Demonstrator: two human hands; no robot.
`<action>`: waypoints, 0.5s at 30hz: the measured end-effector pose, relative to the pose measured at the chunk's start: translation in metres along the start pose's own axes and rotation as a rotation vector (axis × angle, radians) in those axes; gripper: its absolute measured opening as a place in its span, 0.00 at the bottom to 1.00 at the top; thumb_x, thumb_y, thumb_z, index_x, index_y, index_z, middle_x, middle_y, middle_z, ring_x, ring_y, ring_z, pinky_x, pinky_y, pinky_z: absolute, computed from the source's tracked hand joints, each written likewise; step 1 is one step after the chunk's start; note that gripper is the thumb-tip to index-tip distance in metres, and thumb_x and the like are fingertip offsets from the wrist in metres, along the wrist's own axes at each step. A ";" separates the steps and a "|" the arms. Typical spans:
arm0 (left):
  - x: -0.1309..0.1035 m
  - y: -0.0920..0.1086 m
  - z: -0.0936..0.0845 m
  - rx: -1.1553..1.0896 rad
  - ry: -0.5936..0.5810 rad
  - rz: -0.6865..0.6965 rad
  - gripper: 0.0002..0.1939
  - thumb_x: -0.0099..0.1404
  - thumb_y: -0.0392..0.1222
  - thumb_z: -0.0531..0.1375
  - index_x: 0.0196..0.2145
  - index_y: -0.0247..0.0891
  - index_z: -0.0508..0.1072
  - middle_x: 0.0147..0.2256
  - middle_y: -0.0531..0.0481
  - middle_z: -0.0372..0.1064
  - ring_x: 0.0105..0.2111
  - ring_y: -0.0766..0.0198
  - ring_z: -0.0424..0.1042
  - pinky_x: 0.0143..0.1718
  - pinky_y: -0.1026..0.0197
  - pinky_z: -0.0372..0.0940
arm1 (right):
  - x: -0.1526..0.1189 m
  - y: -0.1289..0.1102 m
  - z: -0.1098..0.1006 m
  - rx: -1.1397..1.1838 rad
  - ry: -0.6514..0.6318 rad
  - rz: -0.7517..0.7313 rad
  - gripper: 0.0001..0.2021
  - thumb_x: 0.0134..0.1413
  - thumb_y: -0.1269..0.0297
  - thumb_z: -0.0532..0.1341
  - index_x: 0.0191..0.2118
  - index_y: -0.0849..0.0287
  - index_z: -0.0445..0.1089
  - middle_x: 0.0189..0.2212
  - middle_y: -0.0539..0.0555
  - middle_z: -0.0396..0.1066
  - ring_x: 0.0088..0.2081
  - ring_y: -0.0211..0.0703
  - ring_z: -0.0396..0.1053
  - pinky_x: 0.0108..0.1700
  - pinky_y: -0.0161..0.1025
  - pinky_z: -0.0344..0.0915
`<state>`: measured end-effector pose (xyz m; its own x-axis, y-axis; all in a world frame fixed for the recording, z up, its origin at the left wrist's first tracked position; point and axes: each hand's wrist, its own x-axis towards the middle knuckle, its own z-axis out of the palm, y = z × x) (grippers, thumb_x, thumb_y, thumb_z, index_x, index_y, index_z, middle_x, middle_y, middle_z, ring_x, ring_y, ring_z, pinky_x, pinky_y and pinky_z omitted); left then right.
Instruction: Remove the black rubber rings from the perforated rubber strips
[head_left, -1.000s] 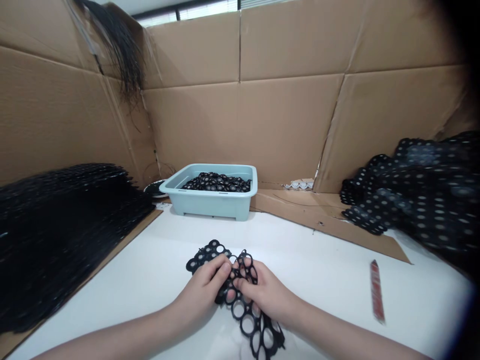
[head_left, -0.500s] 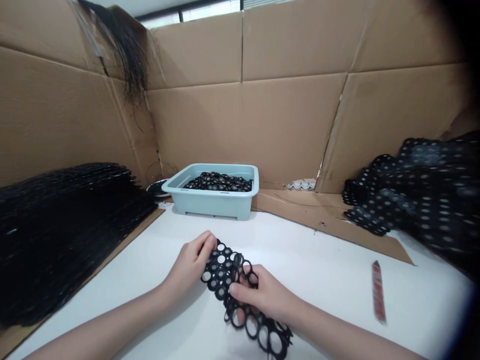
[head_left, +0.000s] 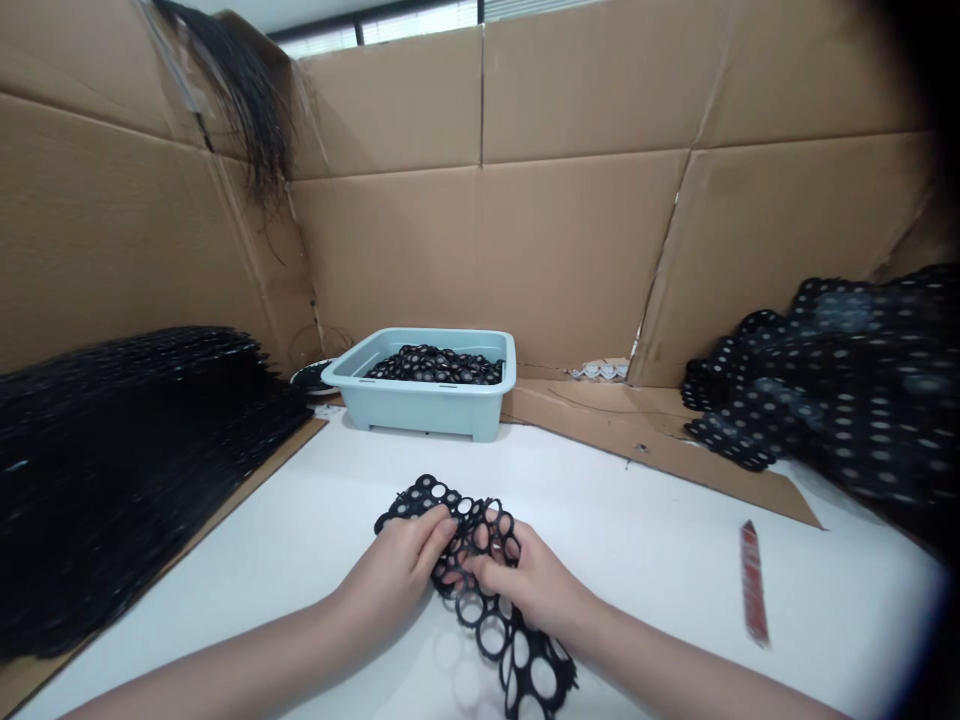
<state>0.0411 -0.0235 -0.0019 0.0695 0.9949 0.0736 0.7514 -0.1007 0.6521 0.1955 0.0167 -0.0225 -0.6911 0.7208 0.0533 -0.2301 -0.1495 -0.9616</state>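
A strip of black lace with round holes point(head_left: 491, 632) hangs between my hands above the white table, its lower end trailing toward the near edge. My left hand point(head_left: 411, 555) grips it near the upper left part, thumb on top, with a piece of the lace sticking out beyond the fingers. Close beside it, my right hand point(head_left: 525, 575) pinches the middle of the strip between thumb and fingers. Some of the right fingers show through the holes.
A light blue plastic basin point(head_left: 424, 405) holding more black lace stands at the back. On the left rises a stack of flat black pieces point(head_left: 135, 470). A heap of black holed lace point(head_left: 832, 370) lies right. A red, pointed strip-shaped object point(head_left: 754, 585) rests on the table point(head_left: 637, 560). Cardboard walls point(head_left: 570, 250) surround it.
My left hand has slid down and right along the lace, closer to my right hand. The lace's upper end now sticks out past my left fingers. My right hand has barely moved.
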 end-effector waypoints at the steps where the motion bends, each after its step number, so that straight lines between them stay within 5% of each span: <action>1: 0.000 -0.001 0.001 -0.010 0.002 -0.006 0.17 0.65 0.49 0.41 0.24 0.39 0.59 0.22 0.55 0.61 0.23 0.65 0.60 0.25 0.65 0.51 | 0.000 0.000 0.000 -0.040 0.028 -0.005 0.07 0.44 0.68 0.59 0.26 0.61 0.57 0.23 0.47 0.61 0.27 0.35 0.63 0.35 0.36 0.61; 8: -0.004 0.005 0.001 -0.059 0.032 0.002 0.16 0.65 0.49 0.41 0.25 0.39 0.57 0.21 0.56 0.58 0.23 0.66 0.59 0.25 0.65 0.50 | 0.000 0.001 -0.002 -0.149 0.052 -0.021 0.07 0.44 0.70 0.57 0.24 0.62 0.55 0.22 0.45 0.55 0.26 0.32 0.54 0.30 0.30 0.54; 15: -0.004 0.005 0.003 -0.074 -0.007 -0.005 0.09 0.61 0.46 0.50 0.27 0.39 0.58 0.22 0.57 0.61 0.23 0.66 0.61 0.25 0.65 0.51 | 0.000 0.004 -0.004 -0.018 0.035 -0.012 0.05 0.42 0.74 0.58 0.29 0.61 0.60 0.26 0.47 0.62 0.30 0.34 0.62 0.35 0.32 0.59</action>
<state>0.0470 -0.0281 -0.0011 0.0703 0.9954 0.0648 0.7014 -0.0955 0.7063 0.1974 0.0183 -0.0271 -0.6638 0.7459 0.0558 -0.2256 -0.1285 -0.9657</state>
